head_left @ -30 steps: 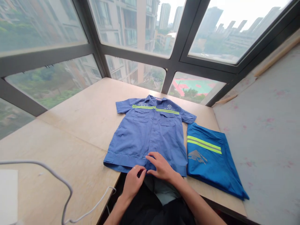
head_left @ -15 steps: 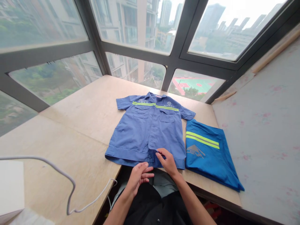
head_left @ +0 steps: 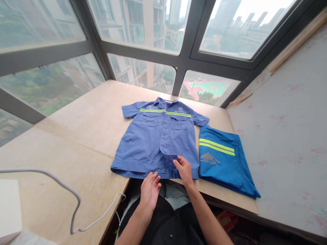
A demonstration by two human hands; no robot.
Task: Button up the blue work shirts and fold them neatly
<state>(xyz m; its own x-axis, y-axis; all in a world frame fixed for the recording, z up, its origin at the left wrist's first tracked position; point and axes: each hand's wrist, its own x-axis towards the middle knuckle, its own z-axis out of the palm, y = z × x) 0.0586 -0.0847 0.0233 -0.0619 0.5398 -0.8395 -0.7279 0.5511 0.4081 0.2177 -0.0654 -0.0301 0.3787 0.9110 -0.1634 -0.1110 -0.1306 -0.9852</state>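
Observation:
A blue short-sleeved work shirt lies spread face up, its collar toward the window and its hem at the table's near edge. It has yellow-green stripes across the chest and two flap pockets. My right hand pinches the lower front edge of the shirt and holds it folded back, so the darker inner side shows. Just below the hem, my left hand is open, palm turned inward, fingers slightly curled and holding nothing. A button shows on the hem band near it.
A folded bright blue garment with a yellow-green stripe lies at the shirt's right. On the left, a grey cable loops over the wooden tabletop near a white box. Window frames border the back; a papered wall stands right.
My right hand has lifted and folded the shirt's lower front edge to the right, exposing its inner side. My left hand has turned, its fingers now pointing upward. The view has shifted slightly.

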